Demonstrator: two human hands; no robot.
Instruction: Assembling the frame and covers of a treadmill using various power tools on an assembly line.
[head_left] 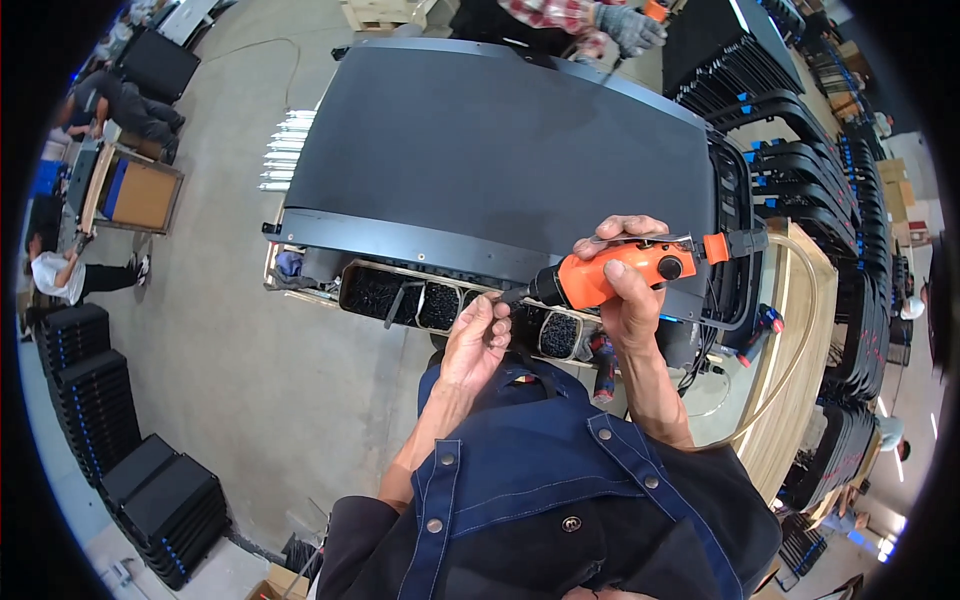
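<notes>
A person looks down at their work. Just beneath their hands, open bins of small black fasteners line the near edge of the deck. A red and black cordless driver hangs or stands near the right forearm, and a second cordless driver with red and blue parts is farther right. A pale hose loops over a wooden bench. Across the deck is a co-worker in a plaid sleeve, with a grey-gloved hand.

The work surface is a broad black deck with grey side rails, running left to right. Around it spreads a concrete floor. Black panels are stacked at lower left, curved black frames stand in rows at right, and other people are at work along the left.

The orange pneumatic driver is over the deck's near rail, right of centre. Its long axis runs across the view; the tip points left and slightly toward the wearer, the hose end right. The right hand is clamped around its body. The left hand has curled fingertips meeting the tip; whether they grip it, or a small part, I cannot tell.
</notes>
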